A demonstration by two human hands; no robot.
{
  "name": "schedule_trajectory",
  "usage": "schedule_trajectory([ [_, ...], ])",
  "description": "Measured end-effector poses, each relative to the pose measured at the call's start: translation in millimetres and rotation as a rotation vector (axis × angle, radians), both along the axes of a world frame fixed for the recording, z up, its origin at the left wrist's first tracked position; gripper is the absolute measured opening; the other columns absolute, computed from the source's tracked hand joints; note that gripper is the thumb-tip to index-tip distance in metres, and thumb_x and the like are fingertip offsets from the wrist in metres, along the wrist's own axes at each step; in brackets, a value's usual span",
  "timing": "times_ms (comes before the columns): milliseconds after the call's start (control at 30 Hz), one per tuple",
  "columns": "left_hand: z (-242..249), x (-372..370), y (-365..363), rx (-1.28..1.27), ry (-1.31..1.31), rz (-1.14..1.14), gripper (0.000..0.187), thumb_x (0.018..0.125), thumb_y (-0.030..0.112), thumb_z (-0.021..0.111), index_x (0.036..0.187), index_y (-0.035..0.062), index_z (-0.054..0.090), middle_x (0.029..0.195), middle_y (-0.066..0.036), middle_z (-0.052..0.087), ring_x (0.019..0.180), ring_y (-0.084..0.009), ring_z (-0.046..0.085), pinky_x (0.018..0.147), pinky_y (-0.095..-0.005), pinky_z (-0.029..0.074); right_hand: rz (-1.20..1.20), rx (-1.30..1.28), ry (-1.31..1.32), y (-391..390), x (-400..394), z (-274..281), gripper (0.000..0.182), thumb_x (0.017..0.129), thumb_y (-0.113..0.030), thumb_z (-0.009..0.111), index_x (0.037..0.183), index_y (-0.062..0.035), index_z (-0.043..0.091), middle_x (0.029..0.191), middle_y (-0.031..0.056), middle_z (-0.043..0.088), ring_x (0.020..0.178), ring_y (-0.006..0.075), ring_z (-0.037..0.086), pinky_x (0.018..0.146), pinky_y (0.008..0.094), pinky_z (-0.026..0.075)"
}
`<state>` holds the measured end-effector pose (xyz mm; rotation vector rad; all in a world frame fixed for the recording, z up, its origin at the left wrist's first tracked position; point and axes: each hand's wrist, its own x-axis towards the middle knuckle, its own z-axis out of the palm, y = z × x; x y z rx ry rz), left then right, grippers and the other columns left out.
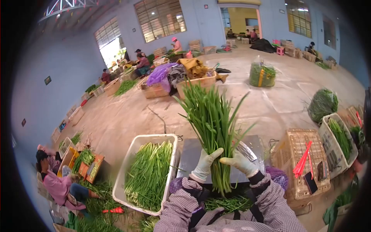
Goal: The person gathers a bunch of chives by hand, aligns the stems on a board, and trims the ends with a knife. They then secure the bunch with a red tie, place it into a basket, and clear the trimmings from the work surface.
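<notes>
Both gloved hands, left hand [205,163] and right hand [242,162], clamped the chive bunch [210,127], its long axis upright above the grip.

Bundle of long green chive-like stalks [211,127], held upright and gripped near its lower third. Leaf tips fan outward at the top; cut ends hang below the grip. It stands above a flat grey metal surface [193,154], with loose green stalks lying beneath.

Both gloved hands, left hand [206,164] and right hand [241,162], raised together, fingers curled closed, checked sleeves below.
</notes>
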<state>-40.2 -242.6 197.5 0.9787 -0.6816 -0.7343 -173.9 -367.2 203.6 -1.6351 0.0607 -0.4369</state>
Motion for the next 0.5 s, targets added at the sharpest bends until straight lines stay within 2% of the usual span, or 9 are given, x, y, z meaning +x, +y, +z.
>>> schedule_trajectory([
  [100,4,7,-24,-0.037,-0.256,0.09,0.044,0.092,0.015,0.079,0.133,0.0045,0.065,0.118,-0.003,0.072,0.105,-0.016,0.068,0.093,-0.0335,0.055,-0.008,-0.197,-0.042,-17,10,30,0.062,0.09,-0.022,0.084,0.141,-0.0006,0.059,0.13,0.0096,0.07,0.118,0.0196,0.064,0.104,0.0354,0.05],
  [167,-22,31,-31,0.058,-0.346,-0.023,0.055,0.093,0.014,0.079,0.143,0.0061,0.058,0.127,-0.004,0.069,0.113,-0.0168,0.066,0.097,-0.0325,0.054,0.027,-0.104,0.01,-30,10,28,0.064,0.085,-0.019,0.088,0.139,-0.001,0.061,0.127,0.0065,0.072,0.115,0.0167,0.065,0.103,0.034,0.051],
  [233,-56,39,-35,-0.037,0.304,-0.204,0.068,0.092,0.012,0.079,0.152,0.0079,0.049,0.139,-0.006,0.064,0.123,-0.0181,0.063,0.102,-0.033,0.054,-0.015,0.006,0.065,-34,6,23,0.057,0.083,-0.019,0.088,0.132,-0.0009,0.065,0.113,0.0072,0.073,0.104,0.0171,0.064,0.094,0.0306,0.054],
  [267,-100,65,-40,0.275,-0.523,-0.138,0.079,0.091,0.01,0.08,0.159,0.0087,0.04,0.148,-0.008,0.058,0.129,-0.0199,0.06,0.108,-0.0353,0.053,0.001,-0.136,-0.12,-42,13,6,0.064,0.082,-0.028,0.089,0.136,-0.0028,0.064,0.12,0.0084,0.072,0.108,0.0197,0.066,0.097,0.035,0.054],
  [300,-98,64,-43,0.275,-0.52,-0.145,0.079,0.091,0.01,0.08,0.159,0.0087,0.04,0.148,-0.008,0.058,0.129,-0.0199,0.06,0.108,-0.0353,0.053,-0.005,-0.134,-0.116,-47,12,0,0.064,0.082,-0.028,0.089,0.136,-0.0028,0.064,0.12,0.0084,0.072,0.108,0.0197,0.066,0.097,0.035,0.054],
  [367,-86,55,-47,0.069,-0.247,-0.359,0.078,0.089,0.007,0.081,0.157,0.0076,0.044,0.147,-0.007,0.059,0.129,-0.0193,0.059,0.107,-0.0367,0.053,0.03,-0.282,0.211,-58,6,-13,0.072,0.081,-0.041,0.087,0.139,-0.0054,0.063,0.126,0.0107,0.072,0.113,0.0265,0.067,0.101,0.041,0.053],
  [400,-109,63,-60,0.032,-0.207,-0.417,0.077,0.084,0.004,0.085,0.153,0.0069,0.05,0.144,-0.007,0.061,0.127,-0.018,0.06,0.105,-0.0365,0.054,-0.091,-0.458,-0.077,-71,20,-62,0.078,0.082,-0.054,0.083,0.142,-0.0084,0.062,0.13,0.0129,0.071,0.118,0.034,0.067,0.103,0.0446,0.052],
  [433,-92,62,-62,0.036,-0.204,-0.419,0.077,0.084,0.004,0.085,0.153,0.0069,0.05,0.144,-0.007,0.061,0.127,-0.018,0.06,0.105,-0.0365,0.054,-0.092,-0.453,-0.074,-76,20,-57,0.078,0.082,-0.054,0.083,0.142,-0.0084,0.062,0.13,0.0129,0.071,0.118,0.034,0.067,0.103,0.0446,0.052],
  [500,-39,54,-60,0.415,-0.429,-0.347,0.076,0.079,0.004,0.09,0.147,0.0052,0.055,0.141,-0.008,0.063,0.124,-0.0178,0.061,0.103,-0.0358,0.054,-0.137,-0.732,0.063,-81,15,-42,0.08,0.083,-0.056,0.082,0.145,-0.0098,0.06,0.132,0.0134,0.07,0.12,0.0331,0.066,0.104,0.0433,0.051],
])
